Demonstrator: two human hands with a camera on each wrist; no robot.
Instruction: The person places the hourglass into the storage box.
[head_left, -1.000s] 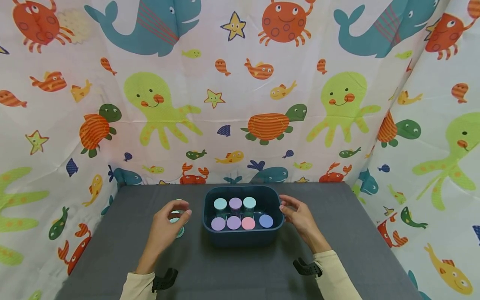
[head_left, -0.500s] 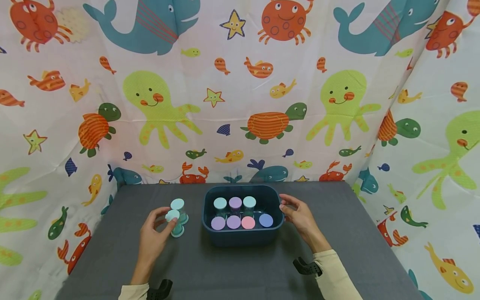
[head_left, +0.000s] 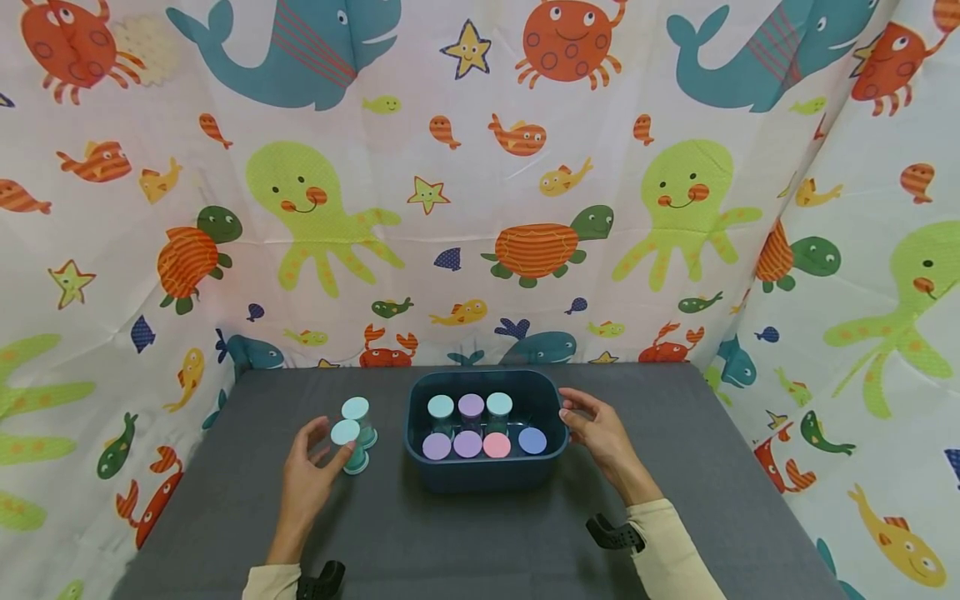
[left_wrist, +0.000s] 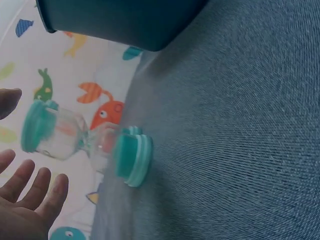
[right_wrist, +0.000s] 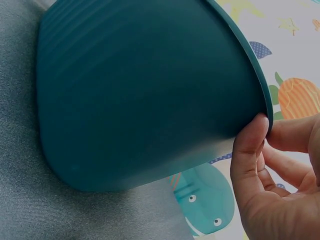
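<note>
Two sand timers with teal caps stand upright close together on the grey tabletop, left of the bin: a nearer sand timer (head_left: 346,432) and a farther sand timer (head_left: 356,409). My left hand (head_left: 303,479) is beside the nearer one, its thumb and fingers spread around it. In the left wrist view, a gap shows between those fingers and the clear timer (left_wrist: 67,132). My right hand (head_left: 606,446) pinches the right rim of a dark blue bin (head_left: 487,477); the right wrist view shows the thumb against its outer wall. Inside the bin stand several timers with teal, purple, pink and blue caps.
The grey tabletop (head_left: 480,550) extends around the bin and timers. A curtain (head_left: 465,225) printed with sea animals hangs behind the table and along both sides. Each wrist wears a black strap (head_left: 615,533).
My left hand has drawn back from above the two timers to the nearer one's left side, uncovering both. The right hand stays on the bin's rim.
</note>
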